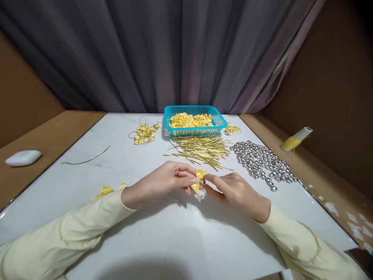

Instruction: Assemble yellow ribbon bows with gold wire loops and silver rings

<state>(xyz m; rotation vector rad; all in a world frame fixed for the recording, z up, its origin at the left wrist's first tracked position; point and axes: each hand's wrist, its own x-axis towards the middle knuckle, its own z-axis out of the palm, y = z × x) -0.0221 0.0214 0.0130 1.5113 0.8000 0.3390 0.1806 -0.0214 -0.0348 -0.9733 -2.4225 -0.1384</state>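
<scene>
My left hand (166, 179) pinches a yellow ribbon bow (199, 174) between thumb and fingers, over the middle of the table. From the other side, the fingertips of my right hand (237, 190) close on a small silver bead (203, 181) at the bow's centre. Part of the bead is hidden by the fingers. Below the bow there is a small whitish, see-through scrap (199, 195), too blurred to name. Yellow ribbon pieces (105, 190) lie beside my left forearm, partly behind the sleeve.
A blue basket (196, 131) holds many yellow bows. In front of it lie gold twist ties (204, 151). Silver beads (259, 159) spread at the right. Bows with wire loops (145, 134) lie left of the basket. A yellow-wound tube (294, 142) and a white case (23, 158) flank the table.
</scene>
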